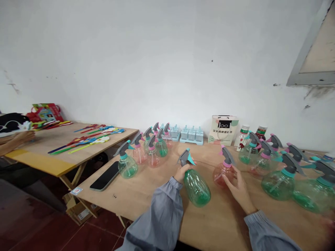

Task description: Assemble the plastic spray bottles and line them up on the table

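At the lower centre of the frame, the left hand (182,173) is closed round the neck of a tilted green spray bottle (198,190), probably light, thin-walled plastic, best held there, clear of the trigger. Right of it, the right hand (239,188) clasps a pink spray bottle (218,173) by its rounded, likely slippery body. Beyond, near centre, stand pale-blue moulds (192,141).

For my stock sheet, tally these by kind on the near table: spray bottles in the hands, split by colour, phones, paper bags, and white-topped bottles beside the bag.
Green spray bottle, in the left hand: 1
Pink spray bottle, in the right hand: 1
Phone: 1
Paper bag: 1
White-topped bottles: 2
Total: 6
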Action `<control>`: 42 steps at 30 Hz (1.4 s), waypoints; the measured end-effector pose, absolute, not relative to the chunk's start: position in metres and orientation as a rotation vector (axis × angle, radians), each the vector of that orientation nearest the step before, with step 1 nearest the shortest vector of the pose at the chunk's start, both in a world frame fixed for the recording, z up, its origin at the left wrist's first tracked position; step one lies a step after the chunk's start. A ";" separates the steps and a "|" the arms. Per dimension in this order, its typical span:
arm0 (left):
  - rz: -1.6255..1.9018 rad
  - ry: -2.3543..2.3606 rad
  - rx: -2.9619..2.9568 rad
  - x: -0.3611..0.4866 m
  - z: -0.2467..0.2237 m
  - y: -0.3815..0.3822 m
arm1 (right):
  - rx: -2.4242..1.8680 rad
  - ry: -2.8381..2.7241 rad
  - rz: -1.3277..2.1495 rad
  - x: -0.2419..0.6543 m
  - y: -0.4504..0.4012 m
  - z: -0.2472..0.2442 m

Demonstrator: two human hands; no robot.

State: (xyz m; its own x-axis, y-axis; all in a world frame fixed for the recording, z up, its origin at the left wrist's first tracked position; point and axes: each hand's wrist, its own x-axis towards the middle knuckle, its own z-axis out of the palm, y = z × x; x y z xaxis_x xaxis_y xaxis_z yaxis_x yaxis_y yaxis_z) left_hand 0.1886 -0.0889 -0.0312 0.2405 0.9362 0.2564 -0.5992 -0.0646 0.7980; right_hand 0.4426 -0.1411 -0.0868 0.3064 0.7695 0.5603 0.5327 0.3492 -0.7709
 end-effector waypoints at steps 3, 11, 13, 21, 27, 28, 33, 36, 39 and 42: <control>1.321 0.421 1.067 0.188 -0.025 -0.095 | -1.295 -1.357 0.240 0.443 -0.140 -0.087; 1.387 0.530 0.992 0.194 -0.024 -0.098 | -1.310 -1.354 0.260 0.444 -0.140 -0.088; 1.381 0.507 1.012 0.194 -0.023 -0.098 | -1.310 -1.354 0.247 0.444 -0.140 -0.088; 1.394 0.468 1.066 0.193 -0.017 -0.101 | -1.304 -1.347 0.239 0.445 -0.137 -0.090; 1.462 0.459 1.079 0.192 -0.024 -0.097 | -1.294 -1.364 0.243 0.443 -0.140 -0.087; 1.423 0.455 1.133 0.190 -0.022 -0.097 | -1.299 -1.363 0.240 0.443 -0.140 -0.087; 1.346 0.514 1.358 0.178 -0.009 -0.103 | -1.297 -1.358 0.234 0.445 -0.138 -0.089; 1.366 0.664 1.446 0.156 -0.005 -0.109 | -1.280 -1.371 0.240 0.446 -0.137 -0.091; 1.598 0.923 1.473 0.114 -0.003 -0.115 | -1.274 -1.373 0.245 0.446 -0.137 -0.092; 1.780 1.175 1.530 0.063 0.002 -0.117 | -1.273 -1.365 0.241 0.445 -0.136 -0.092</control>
